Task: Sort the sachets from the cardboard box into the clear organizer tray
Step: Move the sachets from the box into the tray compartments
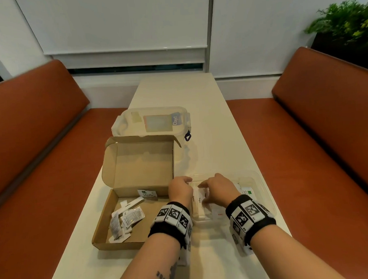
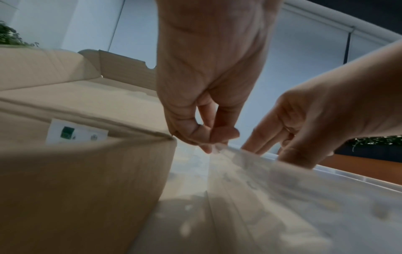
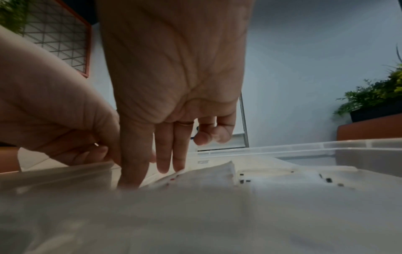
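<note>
The open cardboard box (image 1: 120,245) lies at the left of the table with several white sachets (image 1: 127,217) in its near left corner and a Stevia sachet (image 1: 147,193) against its back wall. Right of it sits the clear organizer tray (image 1: 263,190), holding upright Sugar sachets (image 1: 199,204) and Stevia sachets (image 1: 245,191). My left hand (image 1: 186,181) pinches the tray's far left corner rim with curled fingers (image 2: 211,135). My right hand (image 1: 204,186) reaches into the tray, and its straight fingers (image 3: 169,163) press on the sachet stack (image 3: 217,175).
A clear lidded container (image 1: 152,121) with a blue label stands behind the box. The box lid (image 1: 137,162) stands upright. Orange benches (image 1: 42,145) flank the narrow table (image 1: 199,117). A potted plant (image 1: 342,22) is at the back right.
</note>
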Demonstrator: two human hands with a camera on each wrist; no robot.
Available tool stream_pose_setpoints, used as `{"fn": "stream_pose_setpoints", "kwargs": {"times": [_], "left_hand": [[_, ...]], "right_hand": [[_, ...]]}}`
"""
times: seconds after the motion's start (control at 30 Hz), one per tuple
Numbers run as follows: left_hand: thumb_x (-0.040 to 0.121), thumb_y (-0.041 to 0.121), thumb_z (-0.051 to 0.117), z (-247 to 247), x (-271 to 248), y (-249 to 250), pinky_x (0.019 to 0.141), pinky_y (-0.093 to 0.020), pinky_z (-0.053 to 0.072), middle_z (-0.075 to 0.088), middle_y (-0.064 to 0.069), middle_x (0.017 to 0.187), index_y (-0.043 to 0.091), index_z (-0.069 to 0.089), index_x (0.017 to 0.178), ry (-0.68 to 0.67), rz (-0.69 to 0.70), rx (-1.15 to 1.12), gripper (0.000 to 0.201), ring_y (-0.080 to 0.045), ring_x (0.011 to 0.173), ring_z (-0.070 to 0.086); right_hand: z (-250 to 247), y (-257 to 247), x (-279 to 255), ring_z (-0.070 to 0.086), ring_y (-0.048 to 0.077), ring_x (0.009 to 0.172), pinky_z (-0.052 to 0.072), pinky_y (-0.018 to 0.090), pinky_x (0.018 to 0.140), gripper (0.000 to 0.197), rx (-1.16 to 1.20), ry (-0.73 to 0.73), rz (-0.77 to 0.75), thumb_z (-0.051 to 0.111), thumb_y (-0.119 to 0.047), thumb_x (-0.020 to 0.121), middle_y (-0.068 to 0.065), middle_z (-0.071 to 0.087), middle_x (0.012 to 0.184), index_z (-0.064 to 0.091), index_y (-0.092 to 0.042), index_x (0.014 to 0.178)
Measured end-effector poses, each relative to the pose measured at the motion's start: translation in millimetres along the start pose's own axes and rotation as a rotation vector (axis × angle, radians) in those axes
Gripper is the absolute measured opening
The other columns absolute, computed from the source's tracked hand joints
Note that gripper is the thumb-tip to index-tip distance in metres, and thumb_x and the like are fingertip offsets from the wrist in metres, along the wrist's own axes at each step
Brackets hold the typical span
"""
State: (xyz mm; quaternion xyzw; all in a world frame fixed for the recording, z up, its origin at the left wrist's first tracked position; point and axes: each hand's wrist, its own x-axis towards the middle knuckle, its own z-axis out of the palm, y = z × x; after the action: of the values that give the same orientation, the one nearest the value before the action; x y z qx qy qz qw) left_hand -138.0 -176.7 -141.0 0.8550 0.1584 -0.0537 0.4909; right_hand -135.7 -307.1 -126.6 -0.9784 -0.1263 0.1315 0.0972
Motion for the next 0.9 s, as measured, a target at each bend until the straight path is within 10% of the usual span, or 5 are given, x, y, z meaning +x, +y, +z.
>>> {"fn": "stream_pose_setpoints", "kwargs": {"times": [0.33, 0.53, 0.73, 0.9], "left_hand": [[0.087, -0.012, 0.046, -6.5, -11.6, 11.2, 0.099, -0.032, 0.048, 0.059, -0.012, 0.127, 0.010, 0.063, 0.120, -0.037, -0.026, 0.025, 0.044, -0.026, 0.117, 0.056], [0.090, 0.012, 0.060, -22.2, -22.7, 12.8, 0.094, -0.037, 0.051, 0.067, -0.011, 0.108, 0.009, 0.069, 0.110, -0.093, 0.056, -0.168, 0.022, -0.025, 0.101, 0.064], [0.095, 0.021, 0.054, -90.9, -16.6, -2.6, 0.046, -0.022, 0.048, 0.067, -0.003, 0.081, 0.015, 0.068, 0.087, 0.098, -0.040, -0.305, 0.017, -0.012, 0.061, 0.059], [0.095, 0.019, 0.048, -157.8, -8.9, -49.9, 0.071, -0.030, 0.041, 0.066, -0.015, 0.105, 0.005, 0.068, 0.101, 0.275, -0.195, 0.120, 0.025, -0.033, 0.098, 0.061]], "right_hand": [[4.5, 1.0, -4.8, 0.056, 0.014, 0.114, 0.043, 0.027, 0.096, 0.052, 0.032, -0.006, 0.001, 0.073, -0.035, 0.077, -0.007, 0.061, 0.127, 0.058, -0.029, 0.126], [-9.9, -23.1, -8.7, 0.062, 0.015, 0.096, 0.045, 0.025, 0.079, 0.024, 0.243, 0.275, 0.002, 0.060, -0.033, 0.088, -0.002, 0.070, 0.104, 0.069, -0.019, 0.105], [-16.8, -99.9, -8.0, 0.061, 0.019, 0.085, 0.048, 0.030, 0.076, 0.012, 0.483, 0.278, -0.071, 0.064, -0.022, 0.085, 0.003, 0.068, 0.089, 0.067, -0.013, 0.091], [9.8, -167.9, -1.9, 0.062, 0.027, 0.090, 0.054, 0.037, 0.080, 0.010, 0.518, -0.022, -0.027, 0.062, -0.015, 0.085, 0.008, 0.060, 0.089, 0.060, -0.009, 0.092]]}}
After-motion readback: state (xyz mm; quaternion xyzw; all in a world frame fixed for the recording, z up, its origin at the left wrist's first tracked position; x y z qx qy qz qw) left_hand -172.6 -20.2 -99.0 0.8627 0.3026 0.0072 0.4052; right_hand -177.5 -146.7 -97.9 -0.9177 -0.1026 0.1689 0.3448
